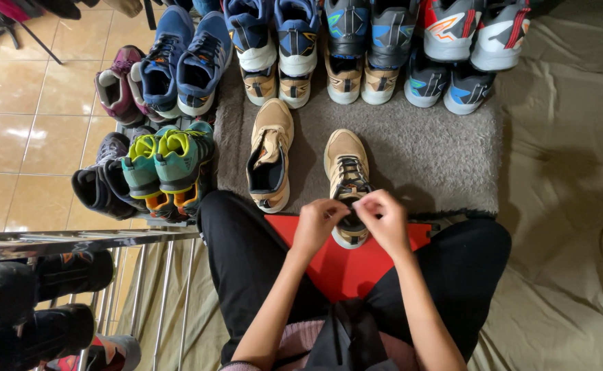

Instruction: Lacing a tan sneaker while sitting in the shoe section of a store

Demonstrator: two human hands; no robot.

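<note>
The tan shoe [346, 172] with black laces stood toe-away from the seated person on the grey rug [439, 148], its heel end at the rug's near edge and over the front of a red sheet [336, 264] that lay between the person's knees. Both hands met over the shoe's lacing, just behind the tongue. The left hand [316, 223] was closed to a pinch, fingertips drawn together on what appeared to be a black lace. The right hand [382, 216] was likewise curled, thumb and fingers pinched at the same point, touching or nearly touching the left. The lace ends themselves were hidden by the fingers, so the exact grip could not be told.

Just to the left of this shoe, on the same rug, stood its matching tan shoe [269, 154], opening toward the viewer, laces slack, apart from both hands.

Along the far edge of the rug ran a row of sports shoes [377, 48] in blue, grey, black and white, stacked two deep, with toes toward the person. To the left, over the tiled floor [33, 124], a pair of green and teal shoes [167, 158] rested on a metal rack [75, 240], with dark and maroon pairs beside them. More dark shoes sat on the rack's lower level at bottom left. A beige cloth [569, 206] covered the floor at the right.
</note>
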